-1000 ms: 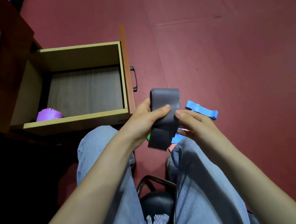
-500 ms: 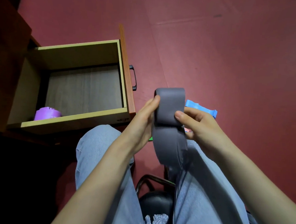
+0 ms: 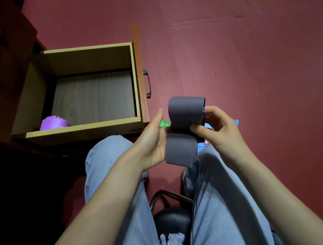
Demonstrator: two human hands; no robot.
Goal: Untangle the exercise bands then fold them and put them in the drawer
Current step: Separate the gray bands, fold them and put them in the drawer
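The right hand (image 3: 220,133) forms the working grip: thumb and fingers are clamped on the waist of the grey band (image 3: 183,131), at the point where the band is pinched into two loops; one loop bulges away from the person, toward the drawer handle (image 3: 147,84), and the other hangs down toward the knees; the band's long axis therefore runs away from the body, roughly parallel to the drawer front. The left hand (image 3: 152,140) is flat against the band's left side, palm turned inward, fingers extended and apart; it supports the fold and does not pinch it.

The drawer (image 3: 84,129) is the landmark: it stands open to the left of the band, well apart from it, with the drawer's near wall lower-left of the left hand; the left hand is the nearer of the two to it. A purple band (image 3: 54,123), already folded, sits in the drawer's near left corner. To the right of the drawer front, behind the hands, a green band (image 3: 164,123) and a blue band (image 3: 207,126) show in part; how they lie cannot be told.

Judgement: folding of the grey band is in hand and not yet flattened; the coming move requires pressing the loops together, then carrying the band leftward over the drawer's near wall; an early release risks the loops springing open.
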